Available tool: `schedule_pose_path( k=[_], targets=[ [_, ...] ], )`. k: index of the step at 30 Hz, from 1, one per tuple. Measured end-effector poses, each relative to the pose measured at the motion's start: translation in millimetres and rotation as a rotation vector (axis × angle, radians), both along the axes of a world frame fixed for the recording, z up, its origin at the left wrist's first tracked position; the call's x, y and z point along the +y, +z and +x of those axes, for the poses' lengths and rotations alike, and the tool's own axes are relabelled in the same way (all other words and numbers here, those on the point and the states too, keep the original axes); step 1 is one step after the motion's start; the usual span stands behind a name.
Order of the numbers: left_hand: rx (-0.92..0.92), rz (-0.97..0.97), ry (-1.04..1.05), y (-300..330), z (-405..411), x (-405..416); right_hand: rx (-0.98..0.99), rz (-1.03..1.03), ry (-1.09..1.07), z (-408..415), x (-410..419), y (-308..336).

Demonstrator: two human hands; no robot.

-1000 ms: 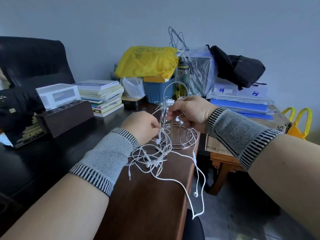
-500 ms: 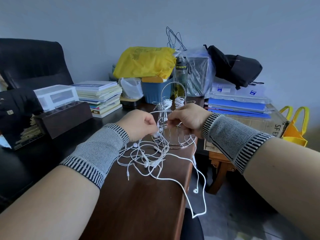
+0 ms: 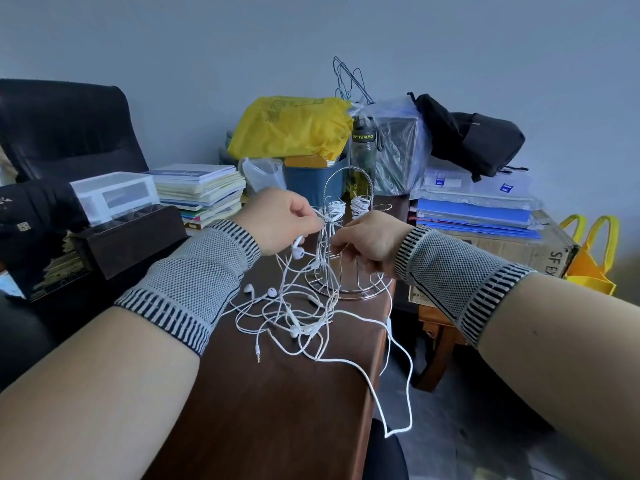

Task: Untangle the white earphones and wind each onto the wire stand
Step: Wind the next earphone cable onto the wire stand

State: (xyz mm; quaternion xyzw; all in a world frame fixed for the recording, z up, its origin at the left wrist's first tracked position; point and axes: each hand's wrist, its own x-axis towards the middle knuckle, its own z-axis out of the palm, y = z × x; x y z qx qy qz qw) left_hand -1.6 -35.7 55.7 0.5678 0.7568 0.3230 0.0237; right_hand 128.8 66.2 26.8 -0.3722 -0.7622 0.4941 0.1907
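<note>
Left hand (image 3: 282,220) pinches a white cord at the top of the tangled white earphones (image 3: 294,306), which sprawl on the brown desk (image 3: 277,410) at six o'clock from the wire stand (image 3: 348,237). Right hand (image 3: 372,239) curls around cords in front of the stand, fingertips hidden behind the knuckles. Two wound coils sit on the stand's top; one loop drops past the desk edge.

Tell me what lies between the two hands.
In the head view, a short taut stretch of white earphone cord runs from the left hand to the right hand, in front of the wire stand.
</note>
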Motion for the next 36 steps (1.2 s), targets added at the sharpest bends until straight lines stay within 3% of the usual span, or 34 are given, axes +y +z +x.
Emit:
schedule_pose_path(
  k=[6, 10, 12, 16, 20, 22, 26, 29, 31, 36],
  targets=[
    [0.377, -0.022, 0.006, -7, -1, -3, 0.008, -0.011, 0.009, 2, -1, -2],
    [0.382, -0.067, -0.011, -13, -4, -4, 0.004, -0.003, 0.016, 2, -1, -2],
    [0.292, -0.024, -0.004, -14, -4, -4, 0.005, 0.001, 0.016, 1, 0, -2],
    [-0.098, 0.133, 0.049, -8, -4, -5, 0.020, 0.000, -0.002, -1, 2, -2],
    [-0.487, 0.077, -0.019, 2, 5, -8, 0.019, -0.017, -0.013, -3, 2, -2],
    [-0.358, 0.053, -0.014, 1, 9, -8, 0.026, -0.026, -0.008, -3, 1, -1],
    [0.259, 0.102, 0.073, -2, 15, -8, 0.049, -0.031, -0.005, 2, -1, 1],
    [0.420, 0.139, 0.047, -7, 14, -7, 0.053, -0.034, 0.006, 4, -3, 2],
    [0.320, 0.166, 0.036, -8, 17, -8, 0.059, -0.044, 0.004, 5, -4, 3],
    [-0.429, 0.117, 0.026, -3, 19, -3, 0.056, -0.047, -0.017, 7, -3, 7]
  ],
)
